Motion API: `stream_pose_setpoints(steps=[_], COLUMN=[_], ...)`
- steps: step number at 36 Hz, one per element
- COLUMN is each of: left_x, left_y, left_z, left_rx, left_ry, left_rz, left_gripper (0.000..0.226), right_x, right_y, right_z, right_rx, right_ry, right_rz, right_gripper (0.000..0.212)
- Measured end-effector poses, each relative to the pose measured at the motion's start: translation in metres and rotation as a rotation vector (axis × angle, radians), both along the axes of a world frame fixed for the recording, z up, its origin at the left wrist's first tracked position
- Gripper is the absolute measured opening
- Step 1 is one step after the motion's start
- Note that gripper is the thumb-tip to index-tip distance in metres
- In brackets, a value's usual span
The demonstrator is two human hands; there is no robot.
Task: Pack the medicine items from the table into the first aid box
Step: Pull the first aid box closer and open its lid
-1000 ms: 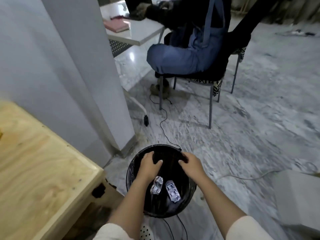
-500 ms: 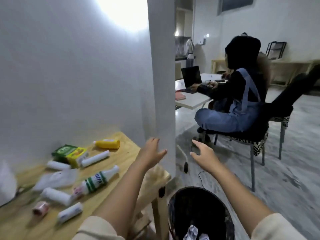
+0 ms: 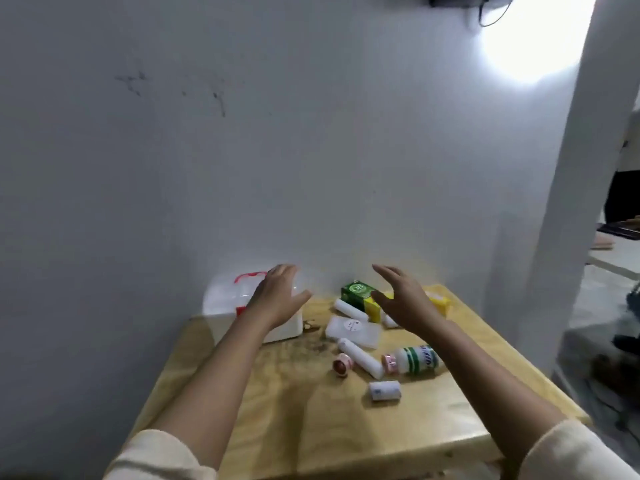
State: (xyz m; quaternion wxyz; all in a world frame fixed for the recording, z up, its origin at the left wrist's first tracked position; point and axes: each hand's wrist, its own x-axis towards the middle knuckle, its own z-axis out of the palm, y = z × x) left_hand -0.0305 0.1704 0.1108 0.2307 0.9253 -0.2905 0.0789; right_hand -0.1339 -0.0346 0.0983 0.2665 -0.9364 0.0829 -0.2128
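Observation:
A white first aid box (image 3: 227, 303) with a clear lid and red handle stands at the back left of the wooden table (image 3: 311, 420). My left hand (image 3: 278, 296) hovers open in front of the box. My right hand (image 3: 403, 299) hovers open over a green and yellow carton (image 3: 356, 292). Below lie a flat white packet (image 3: 353, 330), a white tube (image 3: 360, 356), a white bottle with green stripes (image 3: 414, 360), a small pink jar (image 3: 341, 365) and a short white roll (image 3: 384, 391). A yellow item (image 3: 440, 301) shows behind my right hand.
A white wall rises right behind the table. A white pillar (image 3: 571, 202) stands at the table's right edge, with grey floor beyond it. Another white tube (image 3: 348, 310) lies by the carton. A bright light glares at the upper right.
My view swung from the black bin on the floor up and left to the table. Both hands left the bin and now hover open over the box and medicine items.

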Motion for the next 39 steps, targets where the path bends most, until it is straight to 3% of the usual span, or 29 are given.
stream_pose_setpoints(steps=[4,14,19,22,31,35,39], left_x=[0.027,0.074,0.095,0.103,0.106,0.107,0.106], left_y=[0.065,0.139,0.138,0.135,0.122,0.12,0.119], left_z=[-0.008,-0.065,-0.088,-0.101,-0.115,-0.117,-0.116], left_rx=[-0.004,-0.062,-0.28,-0.407,-0.562,-0.588,-0.612], left_ry=[-0.001,0.18,0.235,0.253,0.221,0.203,0.21], left_rz=[0.07,0.211,0.186,0.16,0.144,0.125,0.127], left_gripper=[0.056,0.097,0.114,0.112,0.105,0.104,0.103], right_x=[0.047,0.133,0.16,0.169,0.179,0.176,0.178], right_y=[0.05,0.117,0.12,0.117,0.1,0.096,0.087], right_z=[-0.005,-0.042,-0.065,-0.073,-0.076,-0.073,-0.072], right_rx=[-0.057,-0.403,-0.616,-0.678,-0.676,-0.569,-0.515], right_ry=[0.005,-0.006,-0.058,-0.117,-0.274,-0.368,-0.318], right_rz=[0.143,0.369,0.353,0.313,0.436,0.485,0.409], right_gripper=[0.053,0.064,0.078,0.079,0.075,0.055,0.06])
